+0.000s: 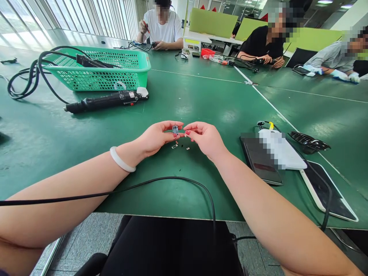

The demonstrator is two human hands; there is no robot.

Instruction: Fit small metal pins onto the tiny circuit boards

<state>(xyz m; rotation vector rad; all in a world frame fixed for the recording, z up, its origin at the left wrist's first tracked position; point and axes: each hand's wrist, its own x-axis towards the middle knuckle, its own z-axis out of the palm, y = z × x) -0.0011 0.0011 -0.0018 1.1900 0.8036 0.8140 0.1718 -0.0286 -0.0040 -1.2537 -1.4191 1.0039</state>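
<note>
Between thumb and fingers, my left hand (pixel 157 138) grips a small grey rectangular housing (pixel 175 130) just above the green table. Close by on the right, my right hand (pixel 205 138) is closed in a pinch, with a tiny pale piece (pixel 185 134) at its fingertips; its kind is too small to make out. The hands nearly touch. Below them several tiny parts lie on the table, among them a small pale rectangular frame (pixel 174 146) and a little light-coloured piece (pixel 188 148).
A black electric screwdriver (pixel 107 100) lies before a green plastic basket (pixel 99 78). At right are a dark phone (pixel 260 161), a white device (pixel 283 149), a tablet (pixel 327 188) and sunglasses (pixel 309 142). A black cable (pixel 161 178) crosses the near table. Other people sit across it.
</note>
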